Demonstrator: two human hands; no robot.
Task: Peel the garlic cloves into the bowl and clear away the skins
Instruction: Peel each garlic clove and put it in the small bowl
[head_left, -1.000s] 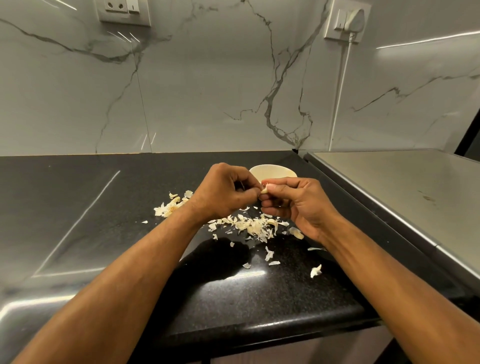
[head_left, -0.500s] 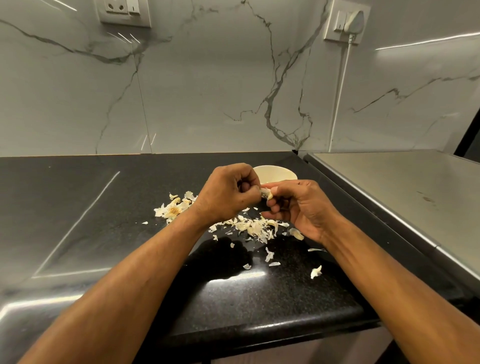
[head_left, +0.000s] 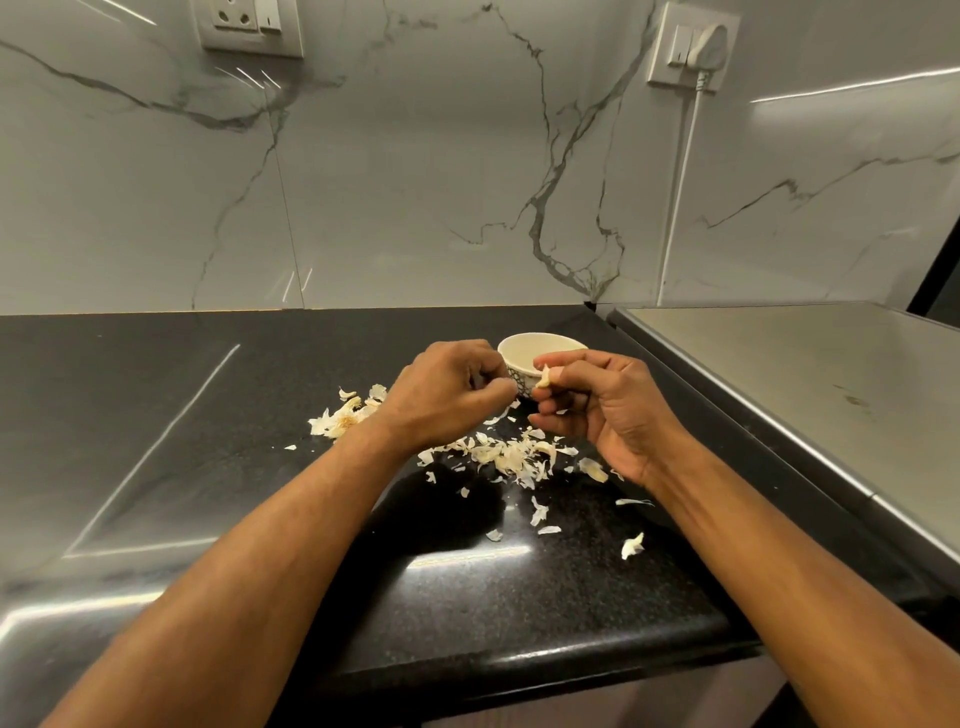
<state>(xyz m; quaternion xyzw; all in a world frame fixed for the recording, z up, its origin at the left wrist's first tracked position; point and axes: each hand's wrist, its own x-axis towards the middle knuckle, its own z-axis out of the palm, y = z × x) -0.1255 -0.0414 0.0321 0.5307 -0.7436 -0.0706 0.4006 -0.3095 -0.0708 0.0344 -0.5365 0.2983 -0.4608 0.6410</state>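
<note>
My right hand (head_left: 597, 410) pinches a pale garlic clove (head_left: 544, 378) between thumb and forefinger, just in front of the small cream bowl (head_left: 540, 347). My left hand (head_left: 447, 400) hovers a short gap to the left with its fingers curled; whether a bit of skin sits in its fingertips is hidden. Below both hands lies a heap of papery garlic skins (head_left: 511, 454) on the black countertop (head_left: 156, 415). A second clump of skins and garlic remains (head_left: 343, 418) lies left of my left wrist. The bowl's inside is hidden from me.
Loose skin flakes (head_left: 632, 545) are scattered toward the counter's front edge. A steel-topped surface (head_left: 805, 374) adjoins the counter on the right, slightly raised. A marble wall (head_left: 415, 182) rises behind, with a plugged-in socket (head_left: 693, 49) and its white cable.
My hands, which were pressed together on the clove, have drawn apart. The clove stays in my right hand, and my left hand has pulled away to the left.
</note>
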